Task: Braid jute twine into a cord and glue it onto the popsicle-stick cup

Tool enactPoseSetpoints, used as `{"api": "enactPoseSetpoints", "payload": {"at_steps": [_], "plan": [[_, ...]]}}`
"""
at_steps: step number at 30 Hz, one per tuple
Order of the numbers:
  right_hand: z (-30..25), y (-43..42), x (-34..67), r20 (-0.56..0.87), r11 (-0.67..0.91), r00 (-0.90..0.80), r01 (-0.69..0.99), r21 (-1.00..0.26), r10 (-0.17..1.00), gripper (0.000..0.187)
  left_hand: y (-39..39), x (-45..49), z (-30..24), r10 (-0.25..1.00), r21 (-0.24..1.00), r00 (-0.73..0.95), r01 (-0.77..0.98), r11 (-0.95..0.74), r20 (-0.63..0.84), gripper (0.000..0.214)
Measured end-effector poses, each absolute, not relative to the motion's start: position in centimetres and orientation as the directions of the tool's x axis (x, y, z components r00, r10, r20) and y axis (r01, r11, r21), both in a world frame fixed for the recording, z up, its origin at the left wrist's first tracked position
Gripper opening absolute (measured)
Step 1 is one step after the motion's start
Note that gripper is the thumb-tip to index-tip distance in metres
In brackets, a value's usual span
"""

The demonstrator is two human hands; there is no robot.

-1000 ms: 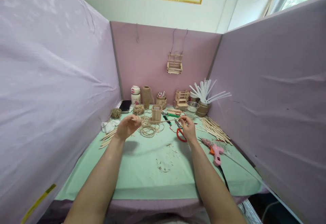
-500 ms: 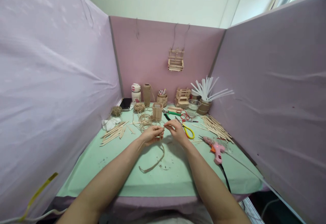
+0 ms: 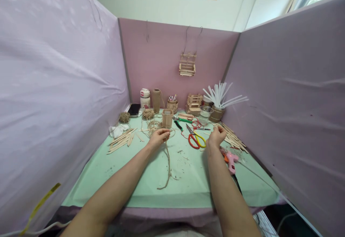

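My left hand (image 3: 159, 138) pinches the upper end of a braided jute cord (image 3: 169, 165). The cord hangs down and its lower end curls on the green tabletop. Out to the right, my right hand (image 3: 217, 137) has its fingers pressed together. What they hold, if anything, is too small to tell. That hand is above the tip of a pink glue gun (image 3: 231, 160), beside a pile of wooden sticks (image 3: 233, 138). Between my hands lie scissors (image 3: 196, 138) with one red and one yellow handle. Loose jute twine (image 3: 153, 126) lies tangled behind my left hand.
A small stick-built cup (image 3: 167, 119) stands behind my left hand. Green-handled pliers (image 3: 184, 120), a clear plastic cup (image 3: 206, 114) and a pot of white glue sticks (image 3: 217, 114) are farther back. More sticks (image 3: 122, 140) lie left. Fabric-covered panels (image 3: 172, 57) enclose three sides.
My right hand has moved away from my left, out to the right, uncovering the scissors. My left hand has shifted slightly left, and the cord now hangs straighter.
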State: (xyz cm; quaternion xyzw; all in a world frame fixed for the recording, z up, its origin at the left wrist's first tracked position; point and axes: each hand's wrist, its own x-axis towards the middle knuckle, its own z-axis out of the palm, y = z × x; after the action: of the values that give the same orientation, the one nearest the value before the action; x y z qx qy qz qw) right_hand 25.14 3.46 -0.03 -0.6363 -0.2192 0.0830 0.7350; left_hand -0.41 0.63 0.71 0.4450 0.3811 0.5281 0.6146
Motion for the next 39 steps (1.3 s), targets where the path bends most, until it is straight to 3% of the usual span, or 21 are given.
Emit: {"api": "enactPoseSetpoints", "payload": {"at_steps": [3,6,8,10,13,15,19,24,26,30,34,39], "plan": [[0.4,3.2,25.5,0.229,0.225,0.922,0.162,-0.961,0.314,0.025,0.5,-0.5,1.1,0.998,0.95,0.057,-0.313,0.019,-0.001,0.036],[1.1,2.4,24.1,0.306,0.317,0.861,0.181,-0.931,0.407,0.022,0.4,-0.6,1.2,1.0,0.949,0.007,-0.315,0.003,-0.001,0.034],[1.5,1.8,22.4,0.355,0.355,0.675,0.146,-0.923,0.646,0.026,0.5,-0.5,1.0,1.0,0.951,0.024,-0.309,-0.002,0.01,0.034],[1.7,1.1,20.4,0.364,0.336,0.344,0.14,-0.931,0.865,0.034,0.5,-0.3,0.8,0.997,0.955,0.066,-0.295,-0.008,0.028,0.034],[1.4,0.4,18.0,0.285,0.289,-0.045,0.144,-0.946,0.957,0.038,0.3,0.1,0.4,0.987,0.962,0.153,-0.273,0.005,0.039,0.034],[1.1,0.1,17.2,0.273,0.288,-0.129,0.115,-0.951,0.953,0.036,0.0,0.4,0.2,0.977,0.967,0.209,-0.254,0.012,0.043,0.033],[0.7,-0.1,16.9,0.303,0.324,-0.138,0.167,-0.931,0.943,0.029,-0.4,0.6,-0.1,0.957,0.982,0.286,-0.189,0.013,0.043,0.032],[0.7,0.2,17.4,0.364,0.39,-0.144,0.417,-0.821,0.92,0.024,-0.3,0.5,-0.4,0.975,0.996,0.216,-0.085,-0.038,0.055,0.033],[0.7,0.4,18.3,0.383,0.317,-0.012,0.588,-0.744,0.923,0.022,-0.1,0.3,-0.4,0.985,0.994,0.171,-0.107,-0.007,0.025,0.034],[0.2,0.9,21.1,0.29,-0.037,0.233,0.834,-0.55,0.928,0.017,0.3,-0.1,-0.4,0.994,0.985,0.11,-0.172,0.031,-0.012,0.037],[-0.4,1.2,22.8,0.107,-0.226,0.298,0.873,-0.432,0.948,0.025,0.7,-0.3,-0.6,0.996,0.981,0.085,-0.192,0.024,-0.008,0.039],[-0.6,1.4,22.9,0.018,-0.271,0.3,0.884,-0.381,0.954,0.019,0.8,-0.3,-0.9,0.996,0.979,0.086,-0.201,0.015,0.002,0.043]]}}
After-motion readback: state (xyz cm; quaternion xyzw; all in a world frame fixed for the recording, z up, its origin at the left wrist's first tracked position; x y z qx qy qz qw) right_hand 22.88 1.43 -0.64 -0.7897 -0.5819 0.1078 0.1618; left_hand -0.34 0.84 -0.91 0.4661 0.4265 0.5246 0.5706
